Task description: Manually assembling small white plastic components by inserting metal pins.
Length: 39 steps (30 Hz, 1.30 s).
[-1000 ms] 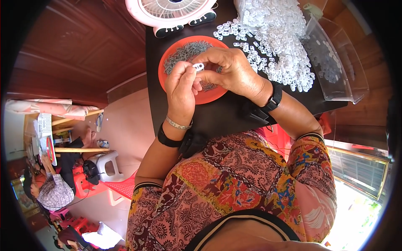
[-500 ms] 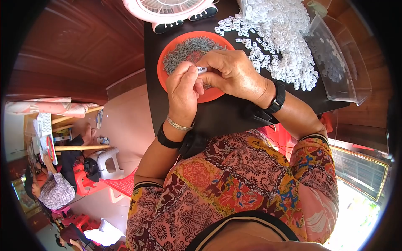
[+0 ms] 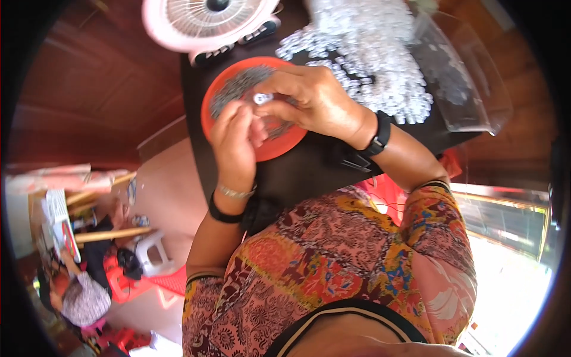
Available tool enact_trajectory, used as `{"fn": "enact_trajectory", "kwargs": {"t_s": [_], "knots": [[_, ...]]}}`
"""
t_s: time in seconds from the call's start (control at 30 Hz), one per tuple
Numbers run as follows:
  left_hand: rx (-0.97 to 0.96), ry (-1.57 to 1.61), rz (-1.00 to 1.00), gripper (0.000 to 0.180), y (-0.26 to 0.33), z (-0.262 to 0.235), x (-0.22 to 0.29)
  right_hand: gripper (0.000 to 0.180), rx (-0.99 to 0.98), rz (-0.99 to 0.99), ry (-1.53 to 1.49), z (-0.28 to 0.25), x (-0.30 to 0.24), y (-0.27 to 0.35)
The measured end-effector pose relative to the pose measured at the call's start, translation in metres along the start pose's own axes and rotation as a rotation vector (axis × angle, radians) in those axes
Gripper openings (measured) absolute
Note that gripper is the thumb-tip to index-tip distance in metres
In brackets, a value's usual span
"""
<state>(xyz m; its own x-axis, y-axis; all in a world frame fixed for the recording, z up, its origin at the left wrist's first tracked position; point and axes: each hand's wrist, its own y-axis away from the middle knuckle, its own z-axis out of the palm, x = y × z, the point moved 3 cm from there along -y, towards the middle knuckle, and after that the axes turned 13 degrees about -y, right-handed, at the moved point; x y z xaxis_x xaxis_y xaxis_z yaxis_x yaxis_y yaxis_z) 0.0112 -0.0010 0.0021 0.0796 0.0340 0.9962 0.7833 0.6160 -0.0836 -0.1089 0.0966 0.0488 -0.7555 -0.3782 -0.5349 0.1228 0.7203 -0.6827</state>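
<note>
Over a round red-orange tray (image 3: 285, 146), both my hands are close together. My right hand (image 3: 324, 104) pinches a small white plastic clip with holes (image 3: 260, 98) between thumb and forefinger. Just left of it, my left hand (image 3: 233, 140) is closed, its fingers curled and thumb pressed against them. Blur and the fingers themselves hide whatever it may hold. Many small grey screw-like pieces (image 3: 238, 89) lie in the tray, partly covered by my hands.
A large heap of white plastic clips (image 3: 386, 77) spreads over the black table (image 3: 285, 172). A clear plastic bin (image 3: 470, 89) lies at its right. A pink fan (image 3: 178, 47) stands at the far left. Beyond the table's left side, a person (image 3: 86, 297) sits near stools.
The whole view has shifted and blurred. My hands have drawn slightly apart: the clip, earlier between the fingers of both, now sits in my right hand's pinch only.
</note>
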Motion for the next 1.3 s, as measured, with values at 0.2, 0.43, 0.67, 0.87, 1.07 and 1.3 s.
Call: {"fn": "enact_trajectory", "kwargs": {"t_s": [0.2, 0.43, 0.67, 0.87, 1.07, 1.3], "knots": [[-0.007, -0.052, 0.018, 0.019, 0.006, -0.008, 0.005, 0.029, 0.378, 0.094, 0.373, -0.106, -0.007, -0.012], [-0.078, 0.017, 0.057, 0.019, 0.006, -0.002, 0.011, 0.03, 0.498, 0.506, 1.229, -0.27, 0.001, 0.053], [-0.099, 0.035, 0.06, 0.019, 0.006, -0.004, 0.012, 0.029, 0.365, 0.437, 0.924, -0.237, 0.02, 0.046], [-0.064, 0.041, 0.04, 0.019, 0.004, -0.008, 0.006, 0.018, -0.205, 0.207, 0.452, -0.077, 0.068, -0.009], [-0.049, 0.031, 0.022, 0.019, 0.002, -0.006, 0.005, 0.037, -0.349, 0.351, 0.616, -0.015, 0.132, -0.037], [-0.076, 0.076, 0.016, 0.019, 0.003, -0.004, 0.005, 0.034, -0.579, 0.41, 0.843, 0.008, 0.174, -0.029]]}}
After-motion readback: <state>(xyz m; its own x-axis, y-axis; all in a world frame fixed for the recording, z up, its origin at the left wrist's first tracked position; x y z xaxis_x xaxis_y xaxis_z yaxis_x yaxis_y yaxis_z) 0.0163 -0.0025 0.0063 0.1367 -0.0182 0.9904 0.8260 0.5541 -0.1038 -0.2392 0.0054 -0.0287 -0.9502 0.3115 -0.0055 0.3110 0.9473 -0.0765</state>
